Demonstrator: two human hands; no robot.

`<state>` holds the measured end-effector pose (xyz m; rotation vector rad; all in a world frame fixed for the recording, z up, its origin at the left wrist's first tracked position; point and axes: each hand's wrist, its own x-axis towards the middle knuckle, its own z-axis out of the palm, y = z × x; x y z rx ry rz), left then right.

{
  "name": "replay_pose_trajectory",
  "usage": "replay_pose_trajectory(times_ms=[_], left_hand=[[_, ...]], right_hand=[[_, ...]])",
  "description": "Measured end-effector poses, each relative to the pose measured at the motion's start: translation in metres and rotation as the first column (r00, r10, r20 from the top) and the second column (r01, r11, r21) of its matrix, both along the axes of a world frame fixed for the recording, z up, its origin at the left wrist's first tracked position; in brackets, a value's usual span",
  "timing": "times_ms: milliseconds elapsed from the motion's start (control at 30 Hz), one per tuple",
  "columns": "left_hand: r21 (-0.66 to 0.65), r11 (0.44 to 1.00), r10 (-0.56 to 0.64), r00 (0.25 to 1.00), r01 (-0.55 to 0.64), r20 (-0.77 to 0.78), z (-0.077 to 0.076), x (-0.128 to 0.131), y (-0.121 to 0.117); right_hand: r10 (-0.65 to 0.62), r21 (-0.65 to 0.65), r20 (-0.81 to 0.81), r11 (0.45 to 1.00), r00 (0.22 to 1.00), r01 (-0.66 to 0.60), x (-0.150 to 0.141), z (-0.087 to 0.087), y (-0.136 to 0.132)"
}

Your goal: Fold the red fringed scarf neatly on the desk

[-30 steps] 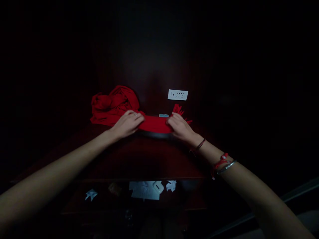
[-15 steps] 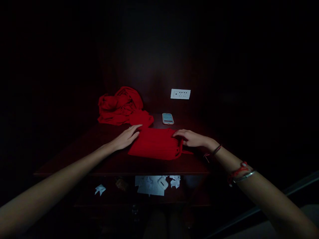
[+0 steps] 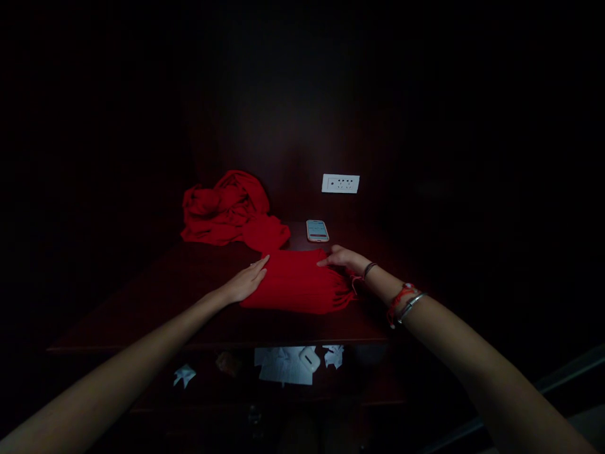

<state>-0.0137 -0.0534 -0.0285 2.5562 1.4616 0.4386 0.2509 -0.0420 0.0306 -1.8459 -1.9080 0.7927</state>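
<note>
A red folded cloth (image 3: 293, 284), with fringe-like strands bunched at its right end, lies flat on the dark table. My left hand (image 3: 246, 280) rests on its left edge, fingers stretched out and a ring on one finger. At the upper right, my right hand (image 3: 338, 256) touches the cloth's top with its fingers reaching left; some fingers are hard to make out. It appears open. A crumpled heap of red cloth (image 3: 222, 211) sits behind and to the left, and its near end meets the folded piece.
A lit phone (image 3: 317, 231) lies at the back of the table (image 3: 155, 302). On the wall is a white power socket (image 3: 341, 183). The shelf below holds papers (image 3: 283, 369), a small white case (image 3: 309, 360) and crumpled paper scraps (image 3: 184, 375). Surroundings are very dark.
My right hand has moved slightly left, over the cloth's top. The cloth's right end has shifted right and looks smoother and fuller. The view has tilted a little.
</note>
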Motion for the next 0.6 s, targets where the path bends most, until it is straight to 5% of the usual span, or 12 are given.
replay_pose_trajectory(times_ms=[267, 400, 600], left_hand=[[0.027, 0.999, -0.022, 1.000, 0.022, 0.012, -0.009, -0.003, 0.007], [0.041, 0.999, -0.008, 1.000, 0.007, 0.030, -0.010, -0.001, 0.007], [0.046, 0.998, 0.031, 0.999, -0.030, -0.017, -0.005, 0.001, 0.002]], right_hand=[[0.011, 0.125, 0.390, 0.990, 0.921, -0.065, -0.004, 0.014, -0.013], [0.068, -0.026, 0.517, 0.998, 0.853, -0.063, -0.007, 0.019, -0.018], [0.122, -0.082, 0.227, 0.991, 0.966, -0.106, -0.001, 0.021, -0.014]])
